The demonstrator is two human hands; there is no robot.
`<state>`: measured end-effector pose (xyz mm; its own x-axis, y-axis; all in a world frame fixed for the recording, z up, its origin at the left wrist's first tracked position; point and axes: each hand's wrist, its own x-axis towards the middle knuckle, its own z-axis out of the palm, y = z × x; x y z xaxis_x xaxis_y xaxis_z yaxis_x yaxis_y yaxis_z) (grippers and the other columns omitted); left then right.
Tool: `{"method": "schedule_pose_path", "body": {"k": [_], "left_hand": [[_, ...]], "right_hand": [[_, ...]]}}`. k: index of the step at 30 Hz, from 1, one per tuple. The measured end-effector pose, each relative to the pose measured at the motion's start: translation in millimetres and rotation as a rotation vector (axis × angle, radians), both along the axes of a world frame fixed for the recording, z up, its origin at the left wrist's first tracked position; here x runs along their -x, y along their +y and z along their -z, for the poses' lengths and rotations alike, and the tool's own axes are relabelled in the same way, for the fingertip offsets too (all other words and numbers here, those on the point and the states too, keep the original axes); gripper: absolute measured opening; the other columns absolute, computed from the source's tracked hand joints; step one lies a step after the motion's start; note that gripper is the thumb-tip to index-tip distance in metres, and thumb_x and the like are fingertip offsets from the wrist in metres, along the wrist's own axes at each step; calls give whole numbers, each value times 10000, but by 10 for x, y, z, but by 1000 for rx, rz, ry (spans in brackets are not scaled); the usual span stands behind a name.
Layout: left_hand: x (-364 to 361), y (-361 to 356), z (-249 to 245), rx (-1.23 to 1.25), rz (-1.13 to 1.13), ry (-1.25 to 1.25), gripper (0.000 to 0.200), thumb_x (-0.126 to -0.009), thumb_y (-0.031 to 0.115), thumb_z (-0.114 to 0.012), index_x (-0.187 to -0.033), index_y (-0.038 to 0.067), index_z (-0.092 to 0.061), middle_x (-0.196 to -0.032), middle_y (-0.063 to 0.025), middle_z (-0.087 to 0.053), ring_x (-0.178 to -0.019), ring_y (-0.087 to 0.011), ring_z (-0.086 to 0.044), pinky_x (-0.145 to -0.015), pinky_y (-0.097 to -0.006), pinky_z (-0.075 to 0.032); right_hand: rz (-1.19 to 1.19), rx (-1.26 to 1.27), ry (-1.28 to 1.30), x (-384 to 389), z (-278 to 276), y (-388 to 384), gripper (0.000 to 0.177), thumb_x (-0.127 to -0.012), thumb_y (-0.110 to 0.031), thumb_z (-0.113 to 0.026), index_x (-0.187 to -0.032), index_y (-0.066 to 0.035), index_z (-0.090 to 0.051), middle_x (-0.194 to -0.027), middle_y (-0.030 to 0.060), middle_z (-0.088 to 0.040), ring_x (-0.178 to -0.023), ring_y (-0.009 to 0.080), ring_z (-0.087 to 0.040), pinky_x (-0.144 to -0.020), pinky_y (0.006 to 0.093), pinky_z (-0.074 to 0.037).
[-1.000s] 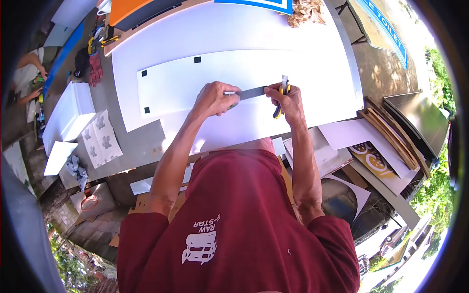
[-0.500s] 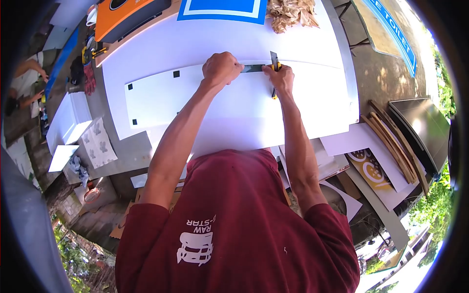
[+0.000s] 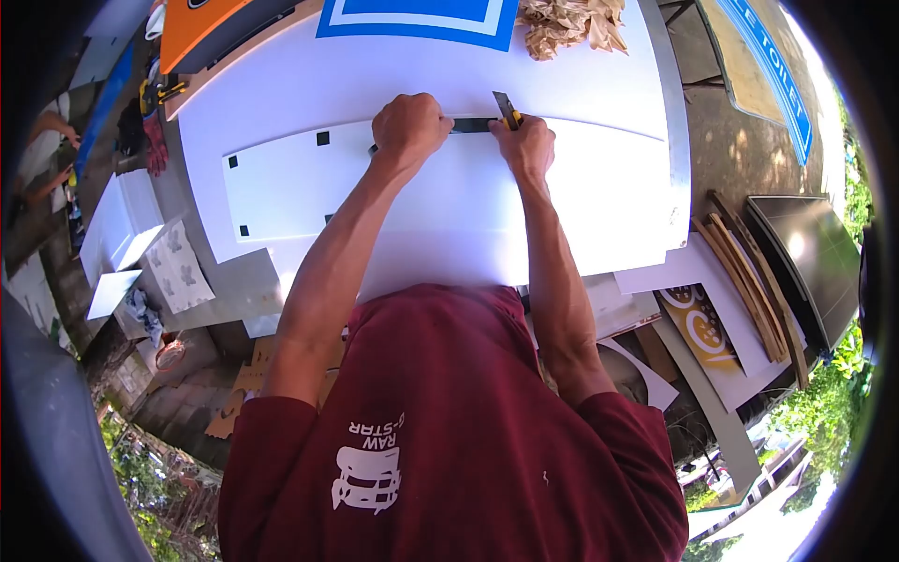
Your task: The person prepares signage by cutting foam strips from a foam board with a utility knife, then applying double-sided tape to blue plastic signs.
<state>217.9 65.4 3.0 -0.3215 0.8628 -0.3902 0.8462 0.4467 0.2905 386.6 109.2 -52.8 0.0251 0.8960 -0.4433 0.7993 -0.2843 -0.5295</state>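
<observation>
Basically, a big white sheet point(image 3: 599, 75) is laid under everything, with the white panel point(image 3: 281, 178) set on it. Past the panel's far edge, an orange box point(image 3: 192, 36) is parked off to the left, a blue sign point(image 3: 417, 28) is placed more centrally, and crumpled paper point(image 3: 571, 26) is dumped right of that. Over the panel's far edge, a dark strip point(image 3: 471, 125) is pinched at one end by the closed left hand point(image 3: 412, 128) and at the other by the right hand point(image 3: 526, 147), where a knife point(image 3: 508, 109) is gripped too, blade up. Small black squares point(image 3: 323, 139) are dotted around the panel's left part.
</observation>
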Motion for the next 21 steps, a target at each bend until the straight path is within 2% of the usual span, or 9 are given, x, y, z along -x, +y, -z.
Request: {"method": "schedule_pose_path", "body": {"k": [6,12,21], "left_hand": [[1,40,-25,30,22,10,190,-833,243,-738,-768,67,-768,-756,-138,-729,-770,-308,-724,-694,-409,-565],[20,61,30,19,55,51,187,-842,250,-738,-845,67,-772,-830,-146,-743,-807,-320,-728,-719,-414,-578],[13,99,29,84,49,49,177,-849,229,-716,-885,64,-770,-870,-156,-743,-842,-326,-730,-736,-418,-584]], "right_hand": [[-2,-4,6,8,-31,-2,327,-777,-353,-835,-859,-45,-759,-707,95,-695,-605,233,-647,-624,398,-528],[-11,-12,-14,13,-4,0,351,-762,-371,-842,-869,-48,-760,-724,100,-703,-620,238,-657,-630,402,-534],[-26,-10,-35,26,-21,3,372,-754,-396,-841,-896,-61,-764,-752,108,-719,-679,256,-691,-664,407,-550]]}}
